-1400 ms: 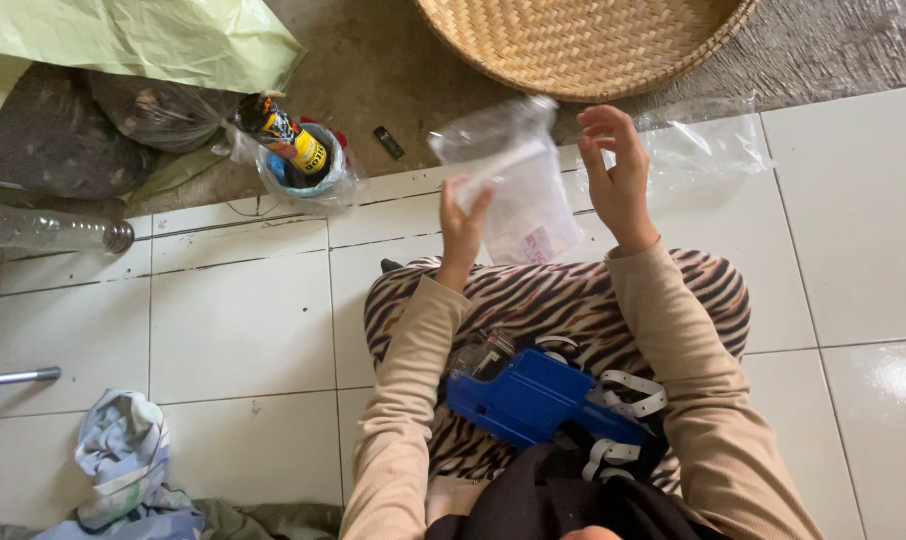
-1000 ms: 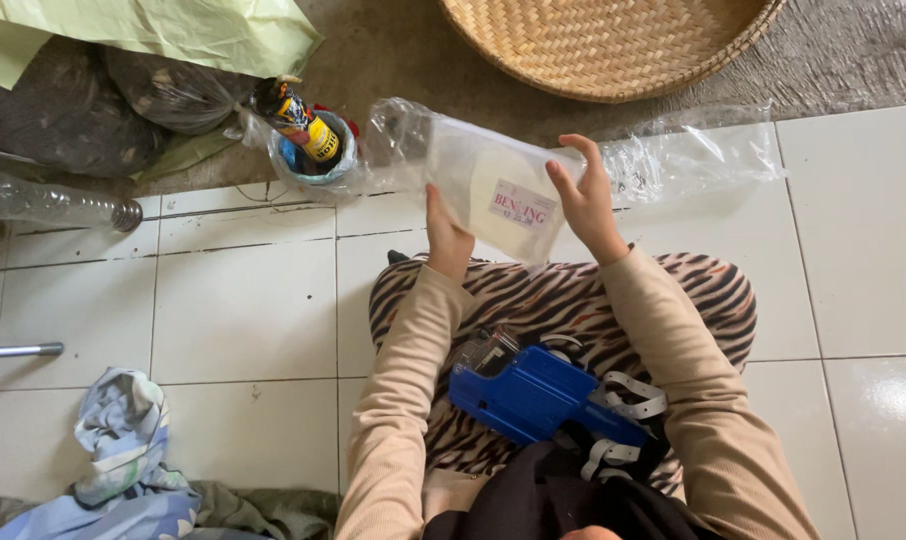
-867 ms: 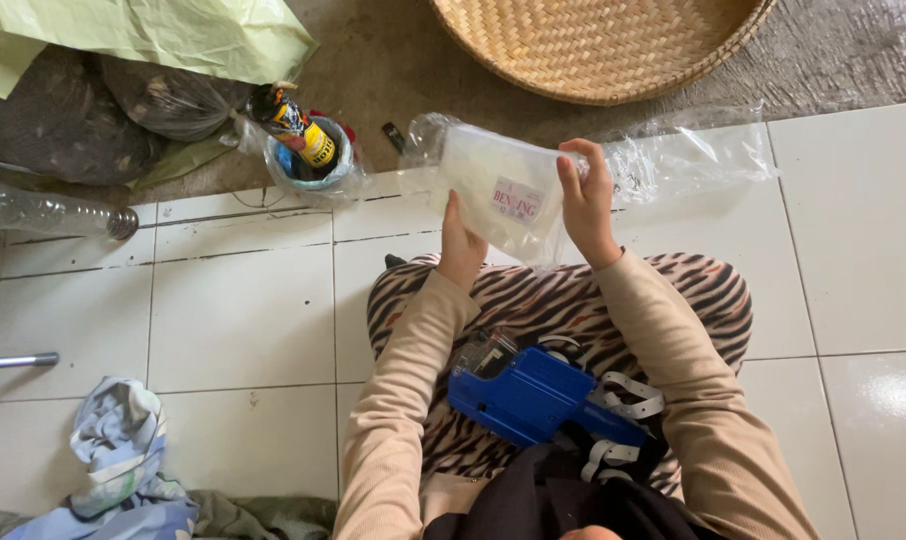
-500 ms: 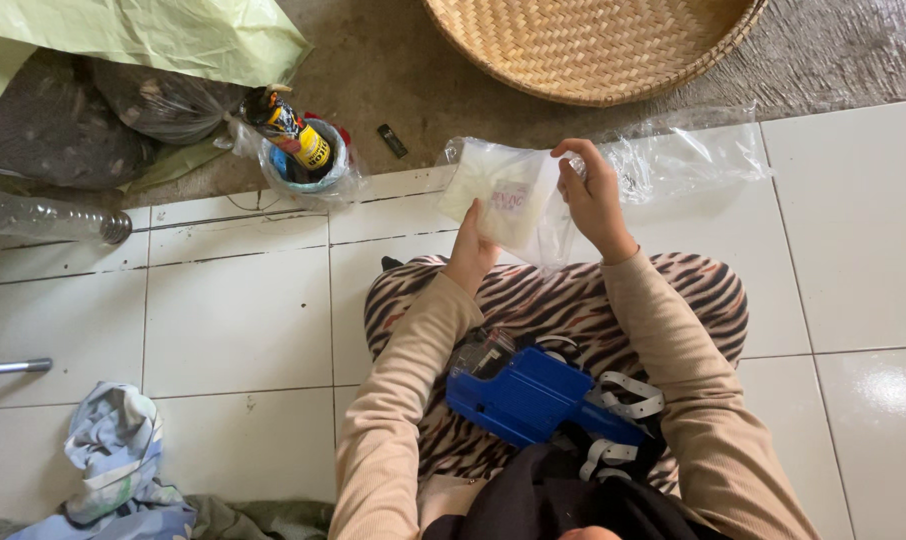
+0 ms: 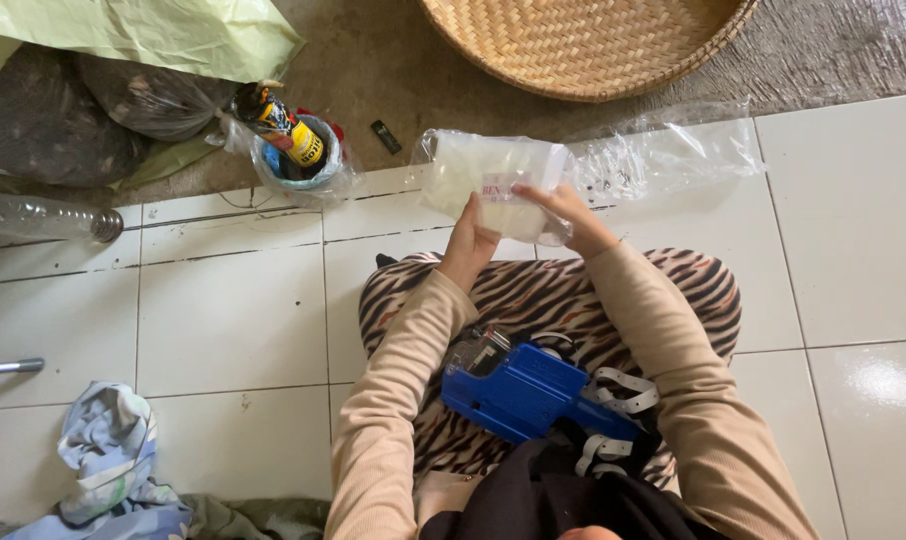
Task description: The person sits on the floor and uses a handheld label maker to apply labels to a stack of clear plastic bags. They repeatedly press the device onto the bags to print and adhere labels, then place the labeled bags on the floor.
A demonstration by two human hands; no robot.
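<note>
Compared with the picture from about a second and a half back, when the clear plastic bag [image 5: 493, 185] was held up tall and loose between the hands, it's now been turned flat and folded down into a compact packet. It's kept out in front of the knees, just above the floor, with the left hand [image 5: 470, 243] clamped on its lower left edge and the right hand [image 5: 570, 215] closed over its right side, fingers on top. The bag looks milky and see-through, with a small pale label near the middle.

White floor tiles [image 5: 233, 320] take up most of the view, giving way to bare concrete further out. A big woven bamboo tray [image 5: 583, 40] sits at the top, a striped cushion [image 5: 563, 300] is under the legs, and a crumpled clear plastic sheet [image 5: 673, 155] lies just right of the bag. A blue label gun [image 5: 528, 390] is resting in the lap, and a small cup with a spray can [image 5: 293, 150] stands off to the left.
</note>
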